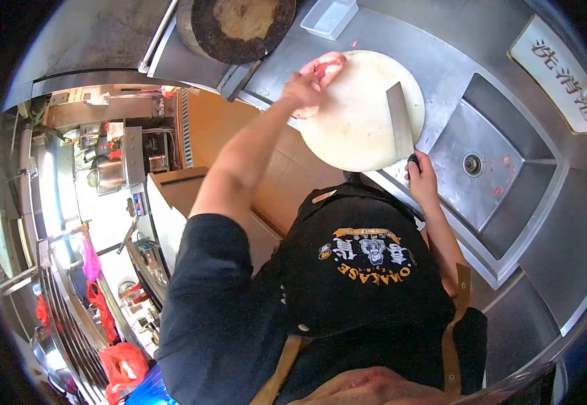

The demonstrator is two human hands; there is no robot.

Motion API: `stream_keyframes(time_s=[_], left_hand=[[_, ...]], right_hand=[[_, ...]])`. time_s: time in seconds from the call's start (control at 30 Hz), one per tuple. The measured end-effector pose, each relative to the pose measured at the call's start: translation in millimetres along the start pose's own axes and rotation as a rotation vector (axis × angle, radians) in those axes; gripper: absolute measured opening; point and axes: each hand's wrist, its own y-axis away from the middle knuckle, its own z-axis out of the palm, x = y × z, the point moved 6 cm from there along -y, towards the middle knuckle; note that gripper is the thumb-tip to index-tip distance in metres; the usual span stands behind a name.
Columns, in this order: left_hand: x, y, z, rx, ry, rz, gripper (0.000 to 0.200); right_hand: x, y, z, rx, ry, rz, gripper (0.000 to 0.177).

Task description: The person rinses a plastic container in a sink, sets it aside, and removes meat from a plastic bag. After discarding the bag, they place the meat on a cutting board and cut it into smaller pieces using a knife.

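My left hand [300, 92] is closed on a piece of raw meat [328, 66], pink with pale fat, at the upper left edge of a round white cutting board [354, 128]. My right hand [423, 177] grips the dark handle of a cleaver [399, 121] near the board's lower right edge. The cleaver's broad blade lies over the right side of the board and points away from me, apart from the meat. Part of the meat is hidden by my left fingers.
A metal sink [489, 155] with scraps around its drain is at the right. Behind the board stand a white plastic container [329, 18] and a thick dark round block [239, 34]. A white sign [560, 73] hangs at upper right. Shelves and red bags [123, 368] are at left.
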Motion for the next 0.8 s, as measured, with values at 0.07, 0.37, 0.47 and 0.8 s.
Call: stream_keyframes(time_s=[0.07, 0.37, 0.47, 0.8], left_hand=[[1, 25, -30, -0.272, 0.592, 0.012, 0.054], [31, 46, 17, -0.276, 1.072, 0.257, 0.056], [37, 61, -3, -0.069, 0.646, 0.232, 0.072], [68, 139, 53, 0.577, 0.082, 0.433, 0.059]], right_hand=[[-2, -2, 0, -0.016, 0.019, 0.031, 0.042], [-86, -7, -8, 0.02, 0.219, 0.001, 0.045], [-136, -22, 17, -0.023, 0.337, -0.197, 0.044], [-121, -56, 16, -0.053, 0.315, 0.172, 0.027]])
